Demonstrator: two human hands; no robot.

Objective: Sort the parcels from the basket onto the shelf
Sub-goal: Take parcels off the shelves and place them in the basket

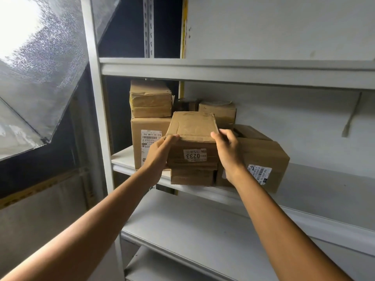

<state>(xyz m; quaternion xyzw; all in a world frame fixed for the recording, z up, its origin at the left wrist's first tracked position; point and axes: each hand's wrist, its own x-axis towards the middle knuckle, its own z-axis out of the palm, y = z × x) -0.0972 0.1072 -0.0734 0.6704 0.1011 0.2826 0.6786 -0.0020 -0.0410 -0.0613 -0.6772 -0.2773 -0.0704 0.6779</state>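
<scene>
Gripping the parcel (192, 134) at its near corners, left hand (160, 157) and right hand (229, 153) equally close. Long axis into the shelf (324, 179), atop a lower box (191, 176); likely a straight push back.

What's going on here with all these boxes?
A person is putting parcels on a shelf. The left hand and right hand grip a brown parcel labelled 0233 by its sides, at or just above a smaller box on the middle shelf. Other boxes stand around it.
</scene>
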